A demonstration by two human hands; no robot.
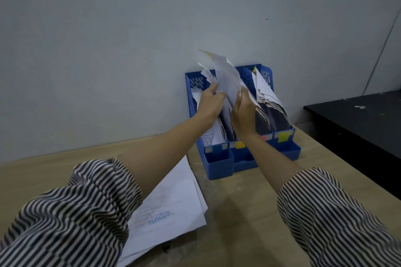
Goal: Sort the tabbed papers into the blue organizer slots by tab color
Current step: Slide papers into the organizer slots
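1. So we've got the blue organizer point(223, 165) sitting at the back of the worktop point(245, 212), right against the grey wall point(108, 50). Its slots carry coloured labels on the front: an orange one point(240, 145), a red one point(264, 137) that's mostly hidden, and a yellow one point(282, 137).
2. Papers point(271, 102) already stand in the slots, pretty crumpled, leaning toward the right.
3. A sheet point(227, 80) with a yellow tab point(208, 55) at its top corner sticks up above the middle slots, tilted and blurry.
4. Our right hand point(244, 115) grips that sheet along its lower edge, fingers curled around it.
5. Our left hand point(209, 104) touches the papers in the middle-left slots. Can't really tell if it grips any of them.
6. Both forearms come out of striped sleeves point(82, 212).
7. A loose stack of printed sheets point(173, 206) lies flat on the worktop under our left arm, near the organizer.
8. A black surface point(358, 119) sits off to the right.
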